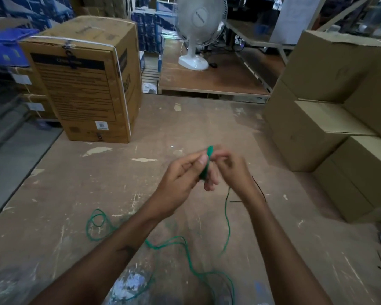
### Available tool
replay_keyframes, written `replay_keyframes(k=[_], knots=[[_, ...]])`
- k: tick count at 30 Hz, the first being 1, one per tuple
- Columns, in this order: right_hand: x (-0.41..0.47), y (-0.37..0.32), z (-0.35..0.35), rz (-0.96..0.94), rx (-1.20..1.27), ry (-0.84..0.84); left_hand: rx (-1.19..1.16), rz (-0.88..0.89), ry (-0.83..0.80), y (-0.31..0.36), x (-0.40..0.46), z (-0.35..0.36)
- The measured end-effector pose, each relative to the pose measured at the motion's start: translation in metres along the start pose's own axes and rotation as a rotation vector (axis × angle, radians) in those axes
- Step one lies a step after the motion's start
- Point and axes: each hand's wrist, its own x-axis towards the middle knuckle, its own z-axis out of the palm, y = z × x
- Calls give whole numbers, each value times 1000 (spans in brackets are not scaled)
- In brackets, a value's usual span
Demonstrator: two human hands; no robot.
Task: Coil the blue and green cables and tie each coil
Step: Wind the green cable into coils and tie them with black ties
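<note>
Over the middle of the tabletop: both hands are raised close together, working a small green coil between them.
Left hand [180, 181]: thumb and fingers pinch the green coil [207, 161], which stands nearly upright and edge-on, its top showing above the thumb.
Right hand [229, 168]: fingers curled against the right side of the same coil; motion blur hides exactly what they pinch, but they appear closed on the cable.
Green cable [228, 221]: one strand hangs from under the right hand and curves toward the near edge; the rest lies loose on the tabletop, with a loop at near left and more slack running under the left forearm to the near middle.
Blue cable: only a blurred blue patch shows near the bottom edge; I cannot tell whether it is the cable.
Tabletop [207, 119]: worn brown board with pale scrapes and chips.
Black tie wires [260, 190]: thin dark pieces lie just right of the right wrist; another thin dark piece lies at near right.
Printed carton [84, 84]: stands at far left on the tabletop.
Plain cartons [339, 111]: stacked along the right side.
White fan [196, 34]: stands on a farther table behind.
</note>
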Motion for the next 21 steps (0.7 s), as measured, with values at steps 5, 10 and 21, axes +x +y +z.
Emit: replay_keyframes(k=[5,10,21], knots=[[-63,-10,42,-113,-156,-17,-251,-9,169,18,19,1],[-98,-38,41,17,-73,-29,230,120,239,4,41,-19],[-97,-91,-42,-60,-119,275,528,-52,-12,-50,14,-41]])
